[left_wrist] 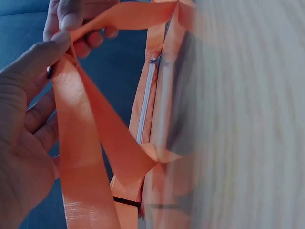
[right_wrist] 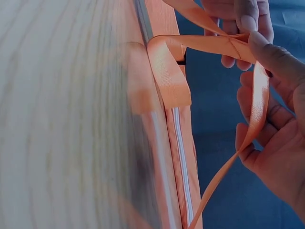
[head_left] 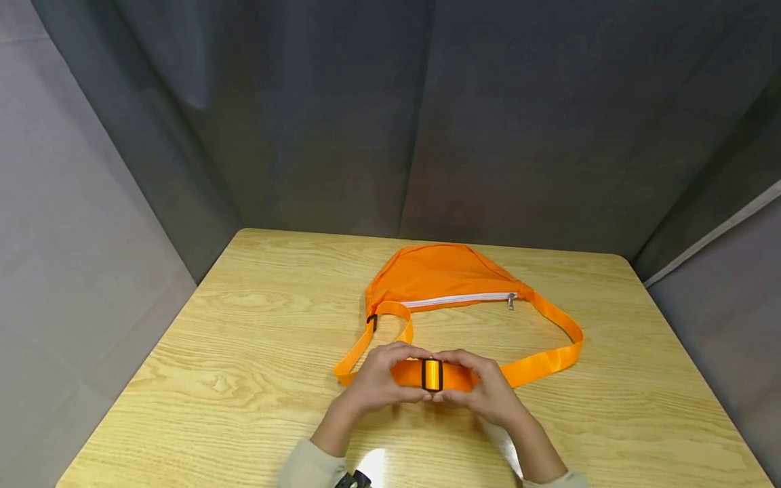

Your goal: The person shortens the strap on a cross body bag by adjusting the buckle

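An orange waist bag (head_left: 442, 271) lies flat towards the back of the table, its white zipper (head_left: 457, 299) facing the person. Its orange strap (head_left: 546, 362) loops forward to both hands. Held up in front is a black strap slider (head_left: 441, 376) with webbing threaded through it. My left hand (head_left: 381, 376) pinches the strap at the slider's left side, thumb below and fingers above. On the other side my right hand (head_left: 488, 386) pinches the strap the same way, the fingertips of both hands nearly meeting. In the left wrist view, strap webbing (left_wrist: 81, 143) hangs down from the pinch.
The wooden table (head_left: 201, 379) reaches back to a dark curtain (head_left: 342, 135). A second black buckle (head_left: 372, 322) sits at the bag's left end, where the strap curls. Grey fabric panels (head_left: 79, 271) stand at the sides.
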A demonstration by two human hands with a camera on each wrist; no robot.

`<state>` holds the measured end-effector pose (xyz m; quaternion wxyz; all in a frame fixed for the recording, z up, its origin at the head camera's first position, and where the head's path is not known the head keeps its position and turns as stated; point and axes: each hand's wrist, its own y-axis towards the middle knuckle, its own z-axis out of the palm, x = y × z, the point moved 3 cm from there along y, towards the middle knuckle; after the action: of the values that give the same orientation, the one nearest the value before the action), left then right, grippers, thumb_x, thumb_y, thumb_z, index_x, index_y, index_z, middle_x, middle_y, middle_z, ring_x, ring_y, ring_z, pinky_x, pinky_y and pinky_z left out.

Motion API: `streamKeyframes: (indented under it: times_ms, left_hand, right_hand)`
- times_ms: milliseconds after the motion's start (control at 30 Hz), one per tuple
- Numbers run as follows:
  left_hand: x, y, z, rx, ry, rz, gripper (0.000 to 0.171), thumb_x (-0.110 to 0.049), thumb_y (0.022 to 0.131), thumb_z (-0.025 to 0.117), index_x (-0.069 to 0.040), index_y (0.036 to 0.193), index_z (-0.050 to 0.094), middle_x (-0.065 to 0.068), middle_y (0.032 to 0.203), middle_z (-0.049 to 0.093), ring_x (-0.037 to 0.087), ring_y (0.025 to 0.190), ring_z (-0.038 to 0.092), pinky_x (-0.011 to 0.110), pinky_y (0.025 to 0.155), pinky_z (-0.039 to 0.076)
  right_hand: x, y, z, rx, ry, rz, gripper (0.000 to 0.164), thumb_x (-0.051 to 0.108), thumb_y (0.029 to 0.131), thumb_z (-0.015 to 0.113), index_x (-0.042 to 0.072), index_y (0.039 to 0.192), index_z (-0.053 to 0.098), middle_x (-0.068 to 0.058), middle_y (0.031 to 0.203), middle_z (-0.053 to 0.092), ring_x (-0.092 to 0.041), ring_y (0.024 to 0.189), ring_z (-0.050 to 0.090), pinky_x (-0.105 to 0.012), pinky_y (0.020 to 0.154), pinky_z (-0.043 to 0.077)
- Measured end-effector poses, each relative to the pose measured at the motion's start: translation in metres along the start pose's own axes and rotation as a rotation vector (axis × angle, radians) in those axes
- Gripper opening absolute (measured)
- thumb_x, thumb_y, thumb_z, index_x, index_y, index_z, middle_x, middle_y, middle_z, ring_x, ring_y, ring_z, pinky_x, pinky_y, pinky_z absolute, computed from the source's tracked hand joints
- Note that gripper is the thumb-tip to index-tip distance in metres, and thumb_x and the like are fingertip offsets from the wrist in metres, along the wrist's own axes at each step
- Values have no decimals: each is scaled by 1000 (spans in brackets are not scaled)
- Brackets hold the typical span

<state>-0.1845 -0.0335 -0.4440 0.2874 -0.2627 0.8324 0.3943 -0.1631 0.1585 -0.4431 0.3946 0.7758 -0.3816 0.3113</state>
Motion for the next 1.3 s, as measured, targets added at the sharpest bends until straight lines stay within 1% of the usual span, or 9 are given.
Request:
streamKeyframes:
  times_ms: [233,367,533,667,800,900,1067,1200,1300]
  left_hand:
    - [1,-3,1,-29,5,-6,49,-16,63,87,-10,107,67,-4,103,64,10,96,57,28,86,45]
    - [3,-7,-2,-33,8,-37,49,-15,61,87,-12,106,67,-6,102,64,9,96,57,28,86,45]
    - [4,-10,-4,-37,-4,-33,49,-13,60,88,-12,104,67,-5,101,64,11,94,57,28,85,45]
    - [3,-9,-5,-38,3,-11,48,-14,60,87,-11,103,67,-5,99,63,10,93,57,26,84,45]
    - [2,-8,-5,-43,-21,-12,46,-15,61,87,-12,103,67,-7,99,62,8,93,56,26,85,45]
    - [2,-8,-3,-59,-28,24,47,-15,60,87,-11,102,67,-5,99,62,9,92,57,27,83,46]
    - [0,-6,-1,-72,-22,78,47,-12,59,87,-9,102,67,-1,96,63,13,89,58,26,81,48]
    - [-1,-3,2,-54,-38,70,46,-9,59,86,-10,101,68,-2,95,63,14,88,59,26,78,49]
    - [-1,-2,4,-44,-51,53,46,-8,58,86,-10,101,68,-3,94,63,13,88,58,26,78,49]
  right_hand:
    - [-5,-1,-9,45,-43,17,48,26,71,81,11,114,63,4,106,64,-15,94,60,-30,82,47]
    - [-13,-5,-21,74,-29,74,35,23,79,75,10,110,66,3,102,65,-13,88,60,-31,77,49]
    - [-25,-8,-28,114,133,168,16,14,85,68,8,99,69,-4,96,66,-17,86,59,-30,73,50]
    - [-28,-9,-25,129,320,223,13,8,86,66,-1,96,67,-11,91,64,-16,80,57,-29,66,52]
    - [-30,-9,-19,100,499,256,12,3,87,62,-8,94,62,-9,86,61,-14,76,54,-25,64,49]
    - [-29,-9,-16,96,557,220,10,-1,88,59,-9,95,60,-6,84,59,-12,73,51,-22,62,46]
    - [-25,-4,-11,124,532,122,8,-5,89,55,-7,95,60,-5,84,58,-8,67,48,-20,56,42]
    - [-22,1,-5,155,542,73,10,-6,89,54,-7,97,60,-5,82,58,-5,63,46,-19,53,42]
    - [-22,2,-3,177,558,90,11,-5,90,53,-10,99,59,-8,82,60,-6,65,50,-19,54,44]
